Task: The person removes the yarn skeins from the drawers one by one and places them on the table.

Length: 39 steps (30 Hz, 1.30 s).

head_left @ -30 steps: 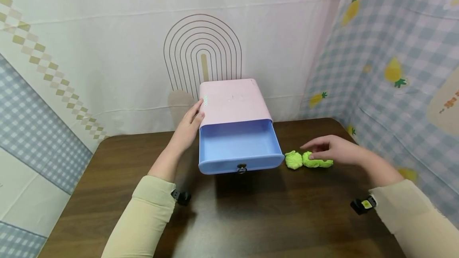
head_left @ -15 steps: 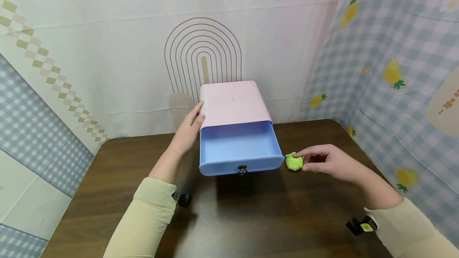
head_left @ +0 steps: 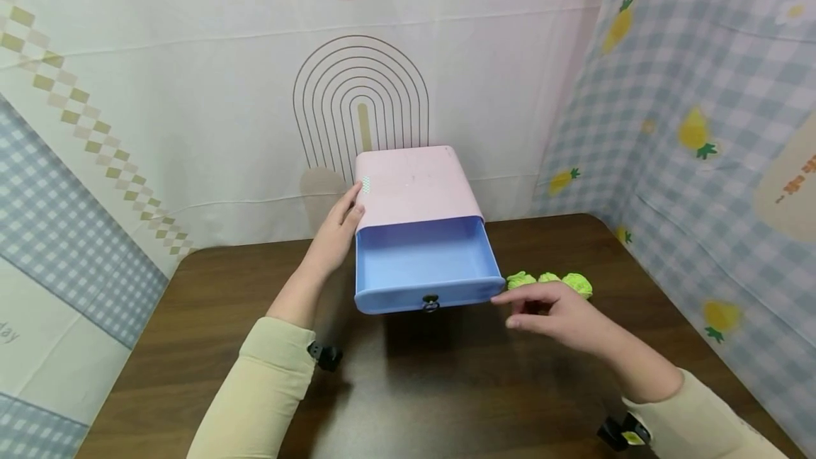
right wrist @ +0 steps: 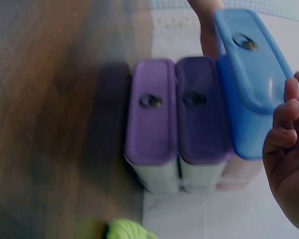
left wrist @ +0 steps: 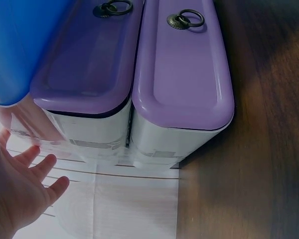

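A cabinet with a pink casing point(head_left: 414, 186) has its blue top drawer point(head_left: 423, 261) pulled out, its inside bare. On the casing's left side rests my left hand point(head_left: 333, 236), fingers extended along the wall. My right hand point(head_left: 557, 314) is by the drawer's front right corner, fingertips right at its edge, thumb apart and nothing held. Behind that hand lie several bright green, soft-looking lumps point(head_left: 576, 284), partly covered by it. In the right wrist view, my curled fingers point(right wrist: 289, 119) overlap the blue drawer front.
Two purple drawers point(left wrist: 184, 74) with ring pulls sit closed below the blue one. A brown wooden table point(head_left: 446, 395) bears the cabinet. Patterned cloth point(head_left: 510, 91) hangs behind, and checked cloth point(head_left: 676, 183) stands along the right.
My right hand has moved from above the green lumps leftward and nearer to me, to the drawer's front corner. My left hand has stayed on the casing.
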Each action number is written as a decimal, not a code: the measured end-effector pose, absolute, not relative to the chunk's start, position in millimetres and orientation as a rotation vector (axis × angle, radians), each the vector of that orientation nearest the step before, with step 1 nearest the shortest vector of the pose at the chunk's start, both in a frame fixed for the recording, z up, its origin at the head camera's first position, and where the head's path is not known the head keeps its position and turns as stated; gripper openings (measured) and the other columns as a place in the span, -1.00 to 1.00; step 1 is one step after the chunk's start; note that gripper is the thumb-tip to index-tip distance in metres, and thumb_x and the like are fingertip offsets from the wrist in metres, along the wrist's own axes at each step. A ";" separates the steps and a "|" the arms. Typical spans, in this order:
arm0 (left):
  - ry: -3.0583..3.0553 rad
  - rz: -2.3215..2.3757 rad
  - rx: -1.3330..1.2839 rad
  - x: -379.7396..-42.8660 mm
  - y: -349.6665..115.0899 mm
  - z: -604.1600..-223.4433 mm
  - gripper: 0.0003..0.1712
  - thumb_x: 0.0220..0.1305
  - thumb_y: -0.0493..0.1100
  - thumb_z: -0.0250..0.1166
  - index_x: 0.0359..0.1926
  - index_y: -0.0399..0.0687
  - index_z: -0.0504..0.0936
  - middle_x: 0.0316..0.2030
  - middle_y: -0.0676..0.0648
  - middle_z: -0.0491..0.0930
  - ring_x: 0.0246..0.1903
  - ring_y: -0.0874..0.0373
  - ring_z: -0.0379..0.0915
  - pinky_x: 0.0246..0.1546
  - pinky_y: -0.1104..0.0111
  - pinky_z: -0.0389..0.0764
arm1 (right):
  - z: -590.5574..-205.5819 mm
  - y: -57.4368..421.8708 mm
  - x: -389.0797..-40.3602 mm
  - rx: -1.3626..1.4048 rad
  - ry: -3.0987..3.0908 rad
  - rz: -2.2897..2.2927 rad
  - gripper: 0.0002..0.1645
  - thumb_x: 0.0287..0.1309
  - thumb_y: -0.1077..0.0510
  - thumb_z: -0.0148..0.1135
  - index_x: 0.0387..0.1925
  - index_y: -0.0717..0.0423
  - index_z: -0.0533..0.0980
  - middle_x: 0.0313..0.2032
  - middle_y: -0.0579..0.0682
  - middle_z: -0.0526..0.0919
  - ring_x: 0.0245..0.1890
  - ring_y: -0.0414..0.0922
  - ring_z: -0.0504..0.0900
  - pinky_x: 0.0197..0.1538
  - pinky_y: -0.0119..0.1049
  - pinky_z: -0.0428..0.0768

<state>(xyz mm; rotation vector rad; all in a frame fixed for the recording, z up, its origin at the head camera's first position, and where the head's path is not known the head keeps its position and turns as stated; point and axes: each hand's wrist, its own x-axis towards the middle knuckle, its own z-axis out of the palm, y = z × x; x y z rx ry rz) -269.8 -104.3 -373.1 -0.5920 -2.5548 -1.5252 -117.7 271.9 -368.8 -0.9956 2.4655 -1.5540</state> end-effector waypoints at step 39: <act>-2.485 -1.572 -0.618 -272.4 -100.5 -373.5 -0.33 0.55 0.19 -0.14 0.57 0.19 0.05 0.52 -0.11 0.02 0.48 -0.05 -0.06 0.43 0.01 0.04 | -405.4 189.0 -114.3 -0.779 2.261 -1.640 -0.50 0.37 0.21 0.19 0.26 0.28 0.38 -0.60 -0.05 0.57 -0.66 -0.24 0.46 -0.57 -0.30 0.53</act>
